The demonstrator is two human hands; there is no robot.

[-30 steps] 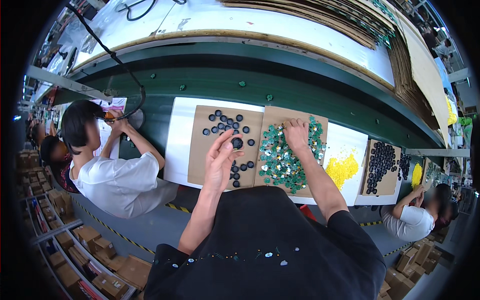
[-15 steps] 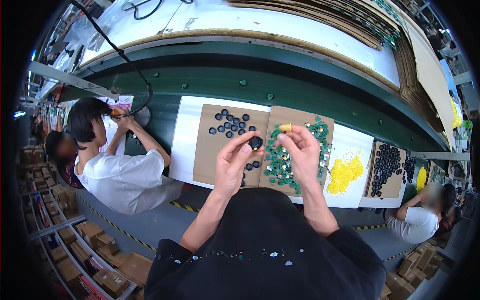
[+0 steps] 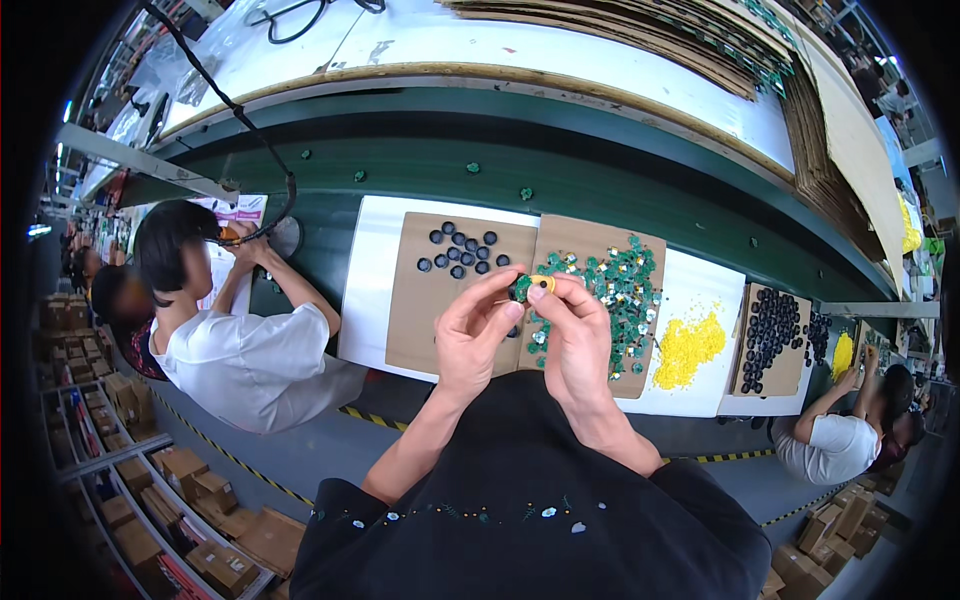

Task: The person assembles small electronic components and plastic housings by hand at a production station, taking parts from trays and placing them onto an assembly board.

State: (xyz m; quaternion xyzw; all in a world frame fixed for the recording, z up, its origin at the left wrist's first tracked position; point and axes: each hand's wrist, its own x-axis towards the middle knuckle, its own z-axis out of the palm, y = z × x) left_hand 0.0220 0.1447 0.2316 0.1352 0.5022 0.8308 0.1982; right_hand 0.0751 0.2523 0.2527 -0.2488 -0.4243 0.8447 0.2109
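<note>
In front of my chest my two hands meet at the fingertips. My left hand (image 3: 472, 335) is closed, thumb and fingers pinching a small round black cap (image 3: 515, 291). A small green circuit board (image 3: 523, 287) shows against the cap, between the hands. Closed in a pinch, my right hand (image 3: 577, 325) reaches the board from the right. A yellow piece (image 3: 545, 282) sits at its index fingertip; it looks like a finger cover, though I cannot be sure. What else its fingers hold is hidden. Behind the hands lies a brown cardboard sheet with several green boards (image 3: 625, 300).
To the left, several black caps (image 3: 460, 240) lie on another cardboard sheet (image 3: 425, 310). Right of the boards is a pile of small yellow pieces (image 3: 688, 348), then more black caps (image 3: 770, 330). A green conveyor belt (image 3: 420, 180) runs beyond. Co-workers sit at left (image 3: 245, 350) and right (image 3: 840, 445).
My right hand has moved left and down, bringing its fingertips against the cap in my left hand. The green board now shows between them. Green pieces on the belt have shifted slightly left.
</note>
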